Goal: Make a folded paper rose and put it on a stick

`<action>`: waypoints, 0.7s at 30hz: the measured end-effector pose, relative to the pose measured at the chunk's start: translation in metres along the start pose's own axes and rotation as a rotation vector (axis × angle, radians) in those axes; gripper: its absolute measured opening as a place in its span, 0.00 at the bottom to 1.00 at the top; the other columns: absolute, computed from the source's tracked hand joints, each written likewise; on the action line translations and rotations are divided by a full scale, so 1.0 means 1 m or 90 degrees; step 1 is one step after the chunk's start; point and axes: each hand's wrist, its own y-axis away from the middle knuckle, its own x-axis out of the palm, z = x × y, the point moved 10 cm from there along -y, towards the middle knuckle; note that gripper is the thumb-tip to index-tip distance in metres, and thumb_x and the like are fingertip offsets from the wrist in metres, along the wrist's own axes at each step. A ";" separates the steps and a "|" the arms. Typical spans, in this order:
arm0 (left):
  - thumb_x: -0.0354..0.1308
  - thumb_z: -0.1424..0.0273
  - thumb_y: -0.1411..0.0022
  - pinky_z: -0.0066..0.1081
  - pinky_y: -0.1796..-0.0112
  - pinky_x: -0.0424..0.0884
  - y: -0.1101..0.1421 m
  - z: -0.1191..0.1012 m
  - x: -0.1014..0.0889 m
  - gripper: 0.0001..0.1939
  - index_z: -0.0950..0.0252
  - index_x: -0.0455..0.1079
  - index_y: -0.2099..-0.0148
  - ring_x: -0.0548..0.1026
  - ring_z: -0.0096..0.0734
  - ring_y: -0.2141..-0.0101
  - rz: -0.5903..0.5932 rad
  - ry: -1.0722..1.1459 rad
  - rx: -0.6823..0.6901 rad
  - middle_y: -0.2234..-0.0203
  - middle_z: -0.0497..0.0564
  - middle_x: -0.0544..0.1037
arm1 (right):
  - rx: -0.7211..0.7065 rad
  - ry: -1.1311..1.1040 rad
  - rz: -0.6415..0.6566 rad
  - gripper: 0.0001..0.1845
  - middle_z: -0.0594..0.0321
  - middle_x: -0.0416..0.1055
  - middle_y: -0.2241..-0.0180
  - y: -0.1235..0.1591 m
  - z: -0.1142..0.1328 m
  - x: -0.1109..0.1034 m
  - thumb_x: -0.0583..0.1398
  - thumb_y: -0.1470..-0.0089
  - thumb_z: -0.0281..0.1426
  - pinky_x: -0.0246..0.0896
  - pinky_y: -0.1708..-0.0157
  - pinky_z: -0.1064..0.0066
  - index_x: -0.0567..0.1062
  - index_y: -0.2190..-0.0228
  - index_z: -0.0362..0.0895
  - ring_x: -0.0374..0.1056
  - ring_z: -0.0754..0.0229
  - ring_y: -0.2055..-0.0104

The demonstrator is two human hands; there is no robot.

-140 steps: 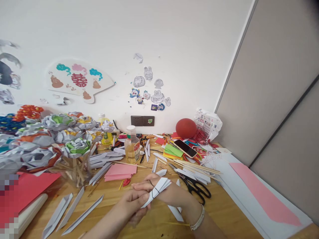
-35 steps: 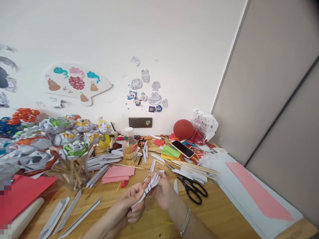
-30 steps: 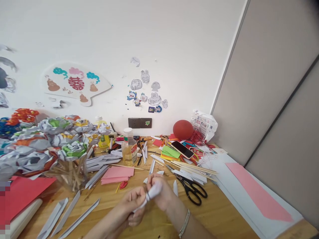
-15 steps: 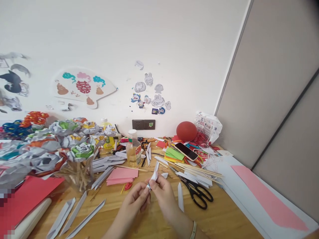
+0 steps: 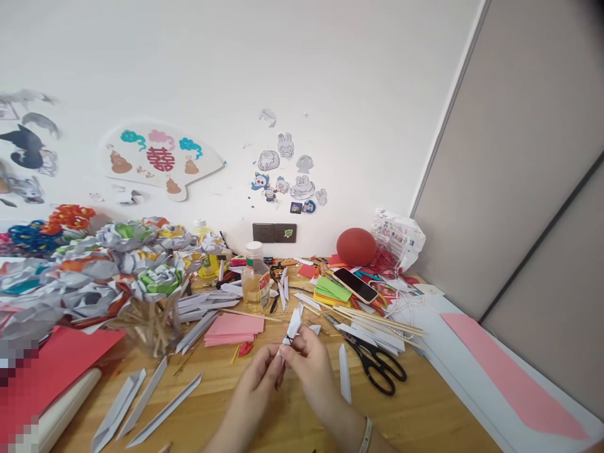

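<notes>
A bundle of folded white paper point(image 5: 293, 326) with a dark tie around its middle stands up between my hands, its pointed end away from me. My left hand point(image 5: 260, 375) pinches the lower end from the left. My right hand point(image 5: 309, 367) closes on the bundle from the right, thumb laid just below the dark tie. The lower tip of the bundle is hidden by my fingers. Below my hands lies the wooden table point(image 5: 283, 428). Black-handled scissors point(image 5: 377, 367) and a folded white paper strip point(image 5: 345, 374) lie to the right of my right hand.
Pink paper sheets point(image 5: 234, 329) and a clear bottle point(image 5: 255, 286) stand beyond my hands. Paper flowers point(image 5: 160, 280) rise from a jar of sticks point(image 5: 150, 327) on the left. Folded strips point(image 5: 165, 409) lie front left. A phone point(image 5: 355, 285), bamboo sticks point(image 5: 377, 319) and a red balloon point(image 5: 356, 246) are at right.
My fingers have shifted lower on the paper bundle, so more of it and its dark tie show. The whole view has moved slightly.
</notes>
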 end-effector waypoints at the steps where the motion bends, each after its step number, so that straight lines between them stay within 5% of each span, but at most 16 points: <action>1: 0.59 0.44 0.54 0.26 0.76 0.59 0.001 -0.004 0.000 0.26 0.65 0.69 0.72 0.61 0.27 0.79 -0.008 -0.034 0.022 0.82 0.44 0.65 | 0.001 -0.004 -0.010 0.14 0.66 0.68 0.74 0.000 0.001 0.000 0.63 0.54 0.39 0.60 0.72 0.72 0.71 0.68 0.43 0.64 0.61 0.72; 7: 0.55 0.48 0.47 0.29 0.73 0.64 0.007 -0.010 0.006 0.22 0.63 0.71 0.67 0.62 0.29 0.79 -0.011 -0.104 0.064 0.76 0.48 0.72 | -0.013 0.034 -0.072 0.17 0.68 0.63 0.78 0.004 0.007 -0.007 0.59 0.49 0.45 0.55 0.77 0.75 0.70 0.74 0.43 0.59 0.64 0.76; 11: 0.57 0.53 0.46 0.32 0.66 0.69 0.007 -0.014 -0.001 0.17 0.62 0.71 0.67 0.67 0.33 0.76 -0.036 -0.107 0.082 0.76 0.49 0.73 | -0.026 0.025 0.034 0.17 0.64 0.70 0.71 0.006 0.011 0.007 0.62 0.52 0.43 0.62 0.66 0.69 0.71 0.65 0.44 0.67 0.58 0.67; 15: 0.55 0.60 0.43 0.38 0.57 0.68 0.009 -0.019 -0.004 0.13 0.63 0.72 0.64 0.73 0.44 0.61 -0.046 -0.180 0.127 0.64 0.58 0.77 | -0.030 0.005 0.019 0.16 0.60 0.73 0.66 0.007 0.012 0.009 0.62 0.50 0.42 0.62 0.58 0.65 0.71 0.64 0.44 0.69 0.55 0.61; 21: 0.54 0.66 0.44 0.38 0.59 0.71 0.016 -0.020 0.002 0.12 0.64 0.74 0.60 0.75 0.45 0.60 -0.045 -0.258 0.160 0.62 0.61 0.79 | 0.014 -0.062 -0.042 0.22 0.59 0.74 0.75 0.008 0.005 0.009 0.58 0.50 0.51 0.65 0.65 0.63 0.72 0.72 0.43 0.70 0.55 0.69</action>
